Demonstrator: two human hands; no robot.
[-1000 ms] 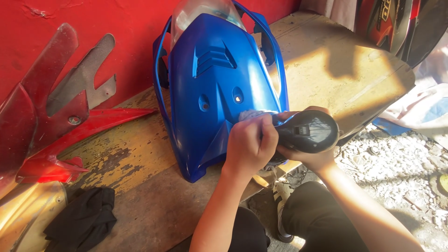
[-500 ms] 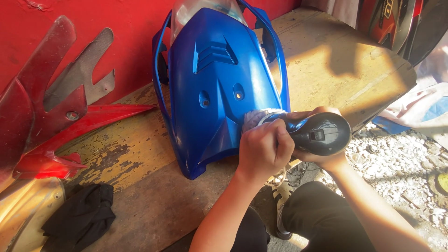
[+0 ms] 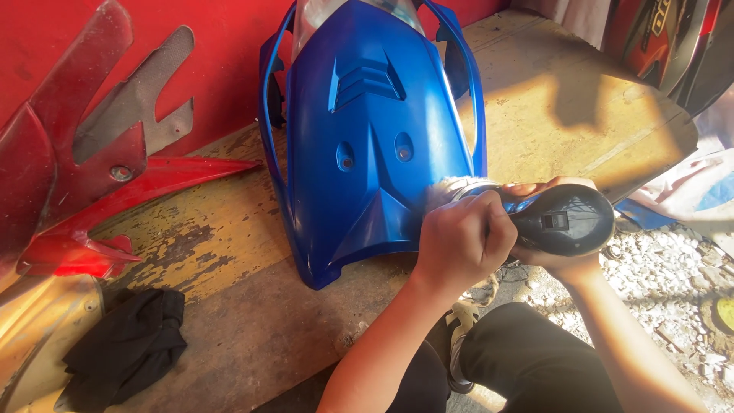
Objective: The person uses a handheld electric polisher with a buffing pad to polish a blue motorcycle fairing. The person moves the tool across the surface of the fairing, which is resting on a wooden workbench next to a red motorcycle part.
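Observation:
A glossy blue motorcycle fairing panel [image 3: 367, 145] leans against the red wall on a worn wooden bench [image 3: 252, 321]. A black handheld polishing tool [image 3: 562, 219] with a white fluffy pad [image 3: 447, 189] presses against the panel's lower right edge. My left hand [image 3: 462, 243] is closed around the tool's neck just behind the pad. My right hand [image 3: 558, 256] cups the tool's black rear body from below and is mostly hidden by it.
Red fairing pieces [image 3: 84, 191] lean against the red wall [image 3: 199, 46] at left. A black rag [image 3: 126, 344] lies on the bench's front left, beside a gold-coloured part [image 3: 38, 336]. Gravel ground [image 3: 673, 283] lies to the right; dark panels [image 3: 673, 46] stand at top right.
Both hands and the polishing tool have slid to the right along the panel's lower edge. The view has shifted slightly with them.

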